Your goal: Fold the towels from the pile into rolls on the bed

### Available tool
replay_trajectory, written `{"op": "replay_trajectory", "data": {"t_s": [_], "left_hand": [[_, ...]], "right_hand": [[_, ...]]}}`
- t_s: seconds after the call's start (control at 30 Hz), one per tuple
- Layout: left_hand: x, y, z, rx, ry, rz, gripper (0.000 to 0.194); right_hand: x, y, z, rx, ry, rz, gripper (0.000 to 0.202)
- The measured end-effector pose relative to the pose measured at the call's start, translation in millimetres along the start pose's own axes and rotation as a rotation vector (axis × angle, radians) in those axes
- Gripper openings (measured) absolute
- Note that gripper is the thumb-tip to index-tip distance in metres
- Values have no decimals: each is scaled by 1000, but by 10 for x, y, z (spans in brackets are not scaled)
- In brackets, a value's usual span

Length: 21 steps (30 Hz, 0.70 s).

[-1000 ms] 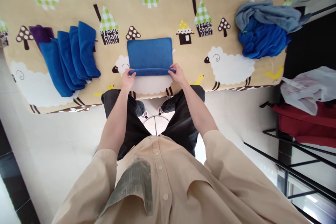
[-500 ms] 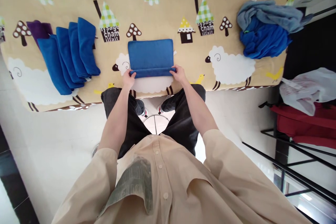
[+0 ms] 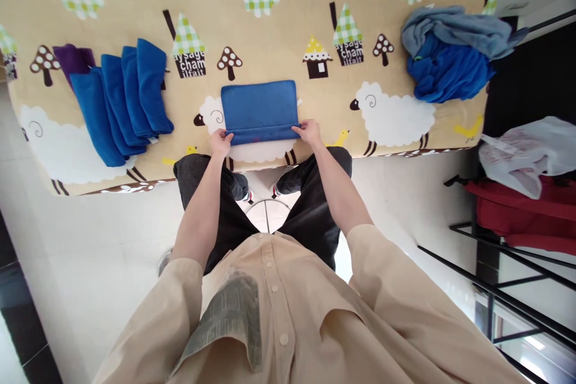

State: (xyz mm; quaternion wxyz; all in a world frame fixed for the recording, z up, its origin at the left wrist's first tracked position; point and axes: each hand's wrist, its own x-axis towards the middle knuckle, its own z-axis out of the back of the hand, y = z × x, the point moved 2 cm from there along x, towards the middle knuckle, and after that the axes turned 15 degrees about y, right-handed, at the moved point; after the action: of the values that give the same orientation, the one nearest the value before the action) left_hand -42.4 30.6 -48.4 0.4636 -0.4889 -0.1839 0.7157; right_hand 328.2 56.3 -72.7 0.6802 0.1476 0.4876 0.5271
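nearest the camera is the person's cream shirt (image 3: 279, 318), with both bare forearms reaching forward over dark trousers toward the edge of the worktop (image 3: 315, 24), which is covered in a tan cloth printed with sheep, trees and little houses.

the left hand (image 3: 220, 144) and the right hand (image 3: 308, 131) sit at the two near corners of a blue towel (image 3: 258, 109). each grip is closed, fingers pinching the near edge, where the fabric looks doubled into a narrow rolled or folded band along the front. the towel lies flat, already reduced to a tidy rectangle, in the middle of the worktop just beyond the near edge, partly over a printed sheep.

judging by this, the step in hand is a fold of this towel: the near edge is gathered and ready to be carried over the rest. the next move seems to call for both hands lifting together and keeping the edge level, so the corners meet the far corners squarely and the layers do not skew.

further out on the left, well apart from the hands, a row of folded blue towels (image 3: 121, 99) lies overlapping, with a purple cloth (image 3: 72, 59) just behind them. on the far right a loose heap of blue and grey cloths (image 3: 450, 51) waits unfolded near the worktop's corner. off the worktop to the right, a white plastic bag (image 3: 526, 153) rests on something red.
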Motion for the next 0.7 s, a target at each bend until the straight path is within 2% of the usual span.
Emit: {"op": "replay_trajectory", "data": {"t_s": [0.3,0.6,0.7], "left_hand": [[-15,-6,-5,44,-45,-23,14],[-137,-56,35,42,-32,-22,17],[-168,-52,61,110,-38,-59,23]], "right_hand": [[-27,76,9,-62,-31,-81,36],[-196,243,2,-140,-121,-19,15],[-298,319,32,-173,-108,5,21]]}}
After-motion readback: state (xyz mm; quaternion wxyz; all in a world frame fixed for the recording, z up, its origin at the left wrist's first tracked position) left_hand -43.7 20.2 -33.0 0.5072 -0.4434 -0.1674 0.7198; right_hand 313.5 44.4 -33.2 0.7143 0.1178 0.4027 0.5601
